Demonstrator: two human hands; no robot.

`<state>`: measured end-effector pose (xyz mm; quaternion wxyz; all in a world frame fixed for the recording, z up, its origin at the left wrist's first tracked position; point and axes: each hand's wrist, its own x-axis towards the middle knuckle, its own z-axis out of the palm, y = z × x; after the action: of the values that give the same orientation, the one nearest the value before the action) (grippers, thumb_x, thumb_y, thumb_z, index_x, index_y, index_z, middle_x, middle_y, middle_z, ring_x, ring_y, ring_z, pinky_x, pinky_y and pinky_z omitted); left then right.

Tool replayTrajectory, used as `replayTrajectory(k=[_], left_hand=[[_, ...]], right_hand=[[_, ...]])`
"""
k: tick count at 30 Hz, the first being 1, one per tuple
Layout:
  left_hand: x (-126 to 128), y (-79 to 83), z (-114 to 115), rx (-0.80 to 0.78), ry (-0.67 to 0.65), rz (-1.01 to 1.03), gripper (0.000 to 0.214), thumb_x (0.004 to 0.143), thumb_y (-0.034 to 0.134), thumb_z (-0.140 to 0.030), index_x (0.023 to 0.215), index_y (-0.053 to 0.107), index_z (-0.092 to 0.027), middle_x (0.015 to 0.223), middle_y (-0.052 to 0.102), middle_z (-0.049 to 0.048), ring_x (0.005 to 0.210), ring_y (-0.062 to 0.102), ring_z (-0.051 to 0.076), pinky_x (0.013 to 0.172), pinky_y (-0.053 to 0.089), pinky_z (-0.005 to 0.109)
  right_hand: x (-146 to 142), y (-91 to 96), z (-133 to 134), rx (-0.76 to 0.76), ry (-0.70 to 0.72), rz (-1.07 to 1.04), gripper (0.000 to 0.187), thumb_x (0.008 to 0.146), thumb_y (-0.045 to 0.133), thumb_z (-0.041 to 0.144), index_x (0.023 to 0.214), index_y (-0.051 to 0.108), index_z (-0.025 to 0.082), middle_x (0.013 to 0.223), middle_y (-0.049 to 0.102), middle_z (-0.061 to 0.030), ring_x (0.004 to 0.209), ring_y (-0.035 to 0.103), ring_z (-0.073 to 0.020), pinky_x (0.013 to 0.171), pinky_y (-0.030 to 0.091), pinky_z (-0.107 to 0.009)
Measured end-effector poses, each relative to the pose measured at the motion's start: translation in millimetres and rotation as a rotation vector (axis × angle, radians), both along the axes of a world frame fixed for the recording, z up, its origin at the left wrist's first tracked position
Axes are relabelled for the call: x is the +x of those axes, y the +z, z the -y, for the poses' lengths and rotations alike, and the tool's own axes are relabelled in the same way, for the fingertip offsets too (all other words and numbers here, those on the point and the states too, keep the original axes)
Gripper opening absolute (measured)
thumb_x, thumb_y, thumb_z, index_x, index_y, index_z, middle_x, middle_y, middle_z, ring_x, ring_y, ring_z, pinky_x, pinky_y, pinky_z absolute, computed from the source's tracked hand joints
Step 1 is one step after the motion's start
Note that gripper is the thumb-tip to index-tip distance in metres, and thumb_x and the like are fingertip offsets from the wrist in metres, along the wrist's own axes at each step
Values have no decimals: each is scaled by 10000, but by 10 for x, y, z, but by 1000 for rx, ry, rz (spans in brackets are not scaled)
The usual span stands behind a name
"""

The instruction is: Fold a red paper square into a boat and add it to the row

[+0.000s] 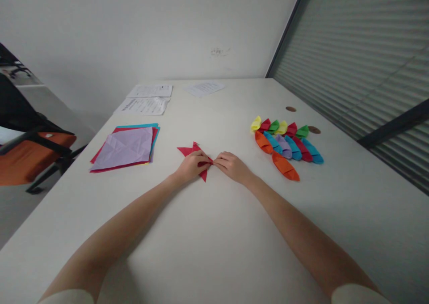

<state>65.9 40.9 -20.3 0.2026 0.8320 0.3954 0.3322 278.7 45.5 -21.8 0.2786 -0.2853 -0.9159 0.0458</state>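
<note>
A red folded paper (187,150) with several pointed flaps lies on the white table (214,232) in front of me. My left hand (192,165) is closed on its middle, pressing it near the table top. At the paper's right tip, my right hand (233,166) pinches the point between thumb and fingers. The two hands almost meet there. Part of the paper is hidden under my left fingers; one flap sticks out toward me and others point up and left.
Left of my hands is a stack of coloured paper sheets (125,147), lilac on top. At right, several folded paper pieces (284,143) lie in rows. Printed sheets (144,105) rest farther back. An orange chair (36,156) stands left; blinds (362,62) line the right.
</note>
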Motion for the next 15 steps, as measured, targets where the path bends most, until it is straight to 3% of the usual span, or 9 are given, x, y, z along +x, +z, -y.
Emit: replayTrajectory(k=[9, 15], left_hand=[[-7, 60, 27, -45, -46, -29, 117, 805, 676, -173, 905, 735, -191, 945, 686, 60, 850, 644, 176, 820, 535, 330], [-2, 33, 18, -86, -35, 18, 138, 807, 658, -147, 916, 733, -186, 950, 695, 59, 847, 651, 171, 808, 535, 324]], right_hand=[[5, -109, -31, -175, -77, -196, 137, 897, 641, 305, 888, 760, 238, 862, 675, -47, 802, 585, -176, 759, 445, -341], [18, -87, -5, -266, -139, -200, 110, 880, 664, 295, 871, 761, 246, 866, 687, -40, 812, 587, -178, 778, 431, -345]])
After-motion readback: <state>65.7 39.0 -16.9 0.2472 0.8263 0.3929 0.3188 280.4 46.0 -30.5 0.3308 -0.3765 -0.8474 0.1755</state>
